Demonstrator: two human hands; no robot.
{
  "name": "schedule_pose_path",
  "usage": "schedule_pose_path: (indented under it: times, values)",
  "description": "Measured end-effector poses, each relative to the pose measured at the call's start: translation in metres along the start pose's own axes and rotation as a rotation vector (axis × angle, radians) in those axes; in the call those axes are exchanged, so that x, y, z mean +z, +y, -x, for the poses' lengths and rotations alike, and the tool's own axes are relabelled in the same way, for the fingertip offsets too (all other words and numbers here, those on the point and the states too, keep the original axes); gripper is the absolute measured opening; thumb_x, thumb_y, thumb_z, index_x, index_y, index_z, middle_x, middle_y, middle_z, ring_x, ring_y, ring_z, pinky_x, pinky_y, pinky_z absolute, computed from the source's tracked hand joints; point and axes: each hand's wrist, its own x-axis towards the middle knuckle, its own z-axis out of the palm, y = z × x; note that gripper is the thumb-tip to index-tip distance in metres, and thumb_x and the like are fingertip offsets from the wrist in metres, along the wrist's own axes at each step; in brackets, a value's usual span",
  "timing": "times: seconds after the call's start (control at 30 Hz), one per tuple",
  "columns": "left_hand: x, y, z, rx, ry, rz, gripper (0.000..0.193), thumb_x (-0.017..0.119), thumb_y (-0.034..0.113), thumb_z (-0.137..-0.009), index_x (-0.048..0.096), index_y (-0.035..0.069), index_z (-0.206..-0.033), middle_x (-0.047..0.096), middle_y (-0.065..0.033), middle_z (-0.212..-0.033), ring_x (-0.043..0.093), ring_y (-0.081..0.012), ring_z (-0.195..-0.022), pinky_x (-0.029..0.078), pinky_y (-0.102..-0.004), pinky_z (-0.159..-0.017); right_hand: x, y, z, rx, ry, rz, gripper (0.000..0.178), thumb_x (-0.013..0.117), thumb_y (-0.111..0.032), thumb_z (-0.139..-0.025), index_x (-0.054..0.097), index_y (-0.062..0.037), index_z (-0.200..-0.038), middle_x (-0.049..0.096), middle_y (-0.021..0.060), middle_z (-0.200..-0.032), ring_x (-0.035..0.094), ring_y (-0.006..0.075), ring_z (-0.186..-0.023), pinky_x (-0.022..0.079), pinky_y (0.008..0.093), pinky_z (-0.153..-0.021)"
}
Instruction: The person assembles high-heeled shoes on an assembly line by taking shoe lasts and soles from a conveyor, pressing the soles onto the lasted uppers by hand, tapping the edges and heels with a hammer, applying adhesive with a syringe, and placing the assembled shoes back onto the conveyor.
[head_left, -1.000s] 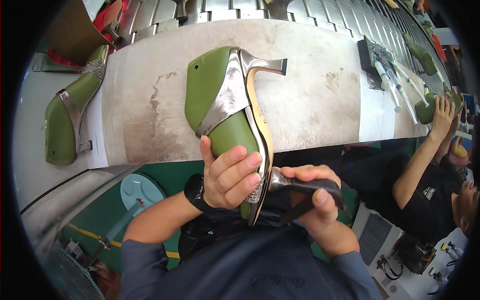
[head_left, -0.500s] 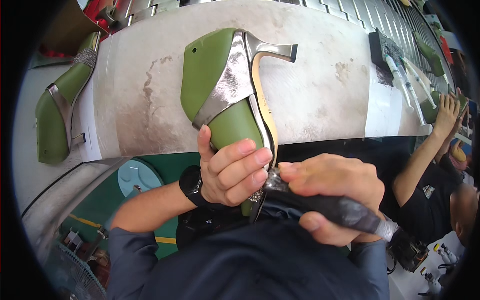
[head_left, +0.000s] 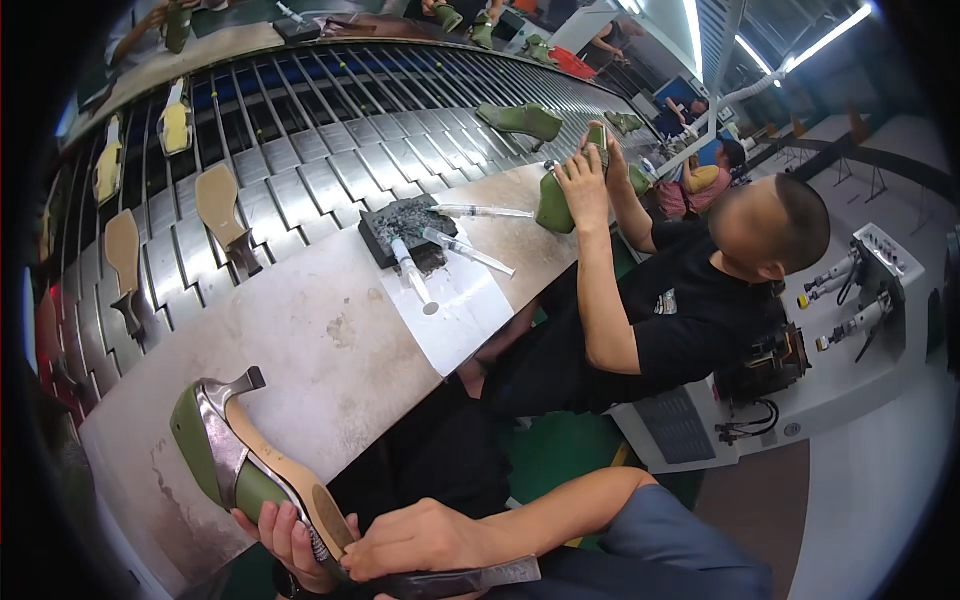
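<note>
A silver high-heeled shoe [head_left: 228, 462] on a green last lies on its side at the lower left, heel pointing away and pale sole facing right. My left hand [head_left: 285, 538] wraps round its front part, fingers against the last and the glittery strap. At the toe end of the sole, my right hand [head_left: 425, 540] is closed, its thumb and fingertips touching the sole's edge. A dark-handled tool [head_left: 485, 578] lies along the underside of that hand, seemingly held in it; its working end is hidden.
A stained worktable [head_left: 300, 350] bears a dark block [head_left: 385, 235] with several syringes. Beyond runs a metal slat conveyor [head_left: 330, 175] carrying soles with heels [head_left: 220, 205]. To the right, a co-worker [head_left: 660, 300] handles a green last [head_left: 555, 205]. A machine [head_left: 860, 300] stands behind them.
My view has swung to the right, so the shoe now sits at the lower left. My right hand's fingertips are at the sole's toe, and the tool now lies lower, under the hand.
</note>
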Motion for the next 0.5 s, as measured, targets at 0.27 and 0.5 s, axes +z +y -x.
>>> schedule_pose_path:
  times: [0.27, 0.5]
  values:
    - [0.019, -0.002, -0.017, 0.026, 0.146, 0.082, 0.076, 0.087, 0.033, -0.085, 0.043, 0.006, -0.141, 0.057, -0.0211, -0.136, 0.054, -0.0415, -0.133, 0.025, -0.0718, -0.121, -0.024, 0.000, 0.018, 0.245, 0.057, -0.193, 0.030, 0.073, -0.012, -0.089, 0.072, 0.0050, -0.114, 0.074, 0.0245, -0.116, 0.074, 0.0359, -0.110, 0.059, 0.0422, -0.098]
    - [0.018, -0.004, -0.010, -0.033, 0.177, 0.059, 0.045, 0.078, 0.025, -0.094, 0.051, 0.015, -0.128, 0.062, -0.0050, -0.131, 0.058, -0.0268, -0.129, 0.020, -0.0680, -0.125, -0.009, 0.018, -0.011, 0.219, 0.145, -0.306, 0.034, 0.078, -0.005, -0.085, 0.069, 0.0065, -0.116, 0.073, 0.0254, -0.120, 0.074, 0.0376, -0.111, 0.058, 0.0449, -0.100]
